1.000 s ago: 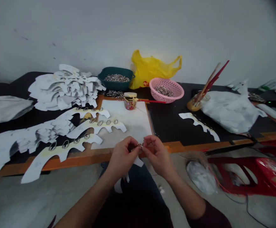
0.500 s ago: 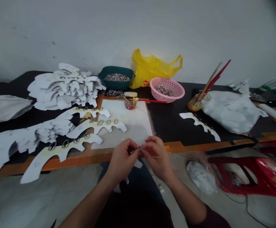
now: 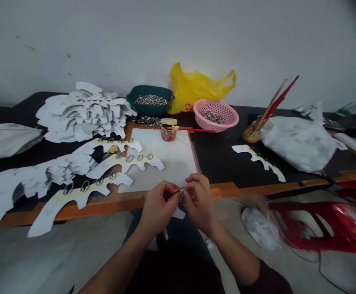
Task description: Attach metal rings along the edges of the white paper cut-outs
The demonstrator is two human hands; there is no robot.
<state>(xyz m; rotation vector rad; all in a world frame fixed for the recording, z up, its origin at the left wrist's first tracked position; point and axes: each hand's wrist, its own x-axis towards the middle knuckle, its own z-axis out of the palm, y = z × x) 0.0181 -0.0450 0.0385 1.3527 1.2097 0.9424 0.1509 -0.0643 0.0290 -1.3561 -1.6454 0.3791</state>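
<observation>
My left hand point(image 3: 158, 206) and my right hand point(image 3: 199, 202) meet in front of the table's orange edge point(image 3: 104, 202), fingers pinched together on a small metal ring point(image 3: 179, 191). A white cut-out strip point(image 3: 178, 212) hangs below the hands over my lap, and the left hand grips it. On the table just beyond lie three white shaped pieces with metal rings fixed along them point(image 3: 104, 181).
A white board point(image 3: 171, 159) holds a small glue pot point(image 3: 168, 129). Behind stand a green bowl point(image 3: 149, 100) and a pink basket point(image 3: 216, 115) of metal rings, a yellow bag point(image 3: 197, 87), a pile of white cut-outs point(image 3: 82, 112) and a brush holder point(image 3: 253, 132). A red stool point(image 3: 333, 222) stands at right.
Both hands have sunk a little toward my lap and drawn closer together. The right hand's fingers have curled further over the ring.
</observation>
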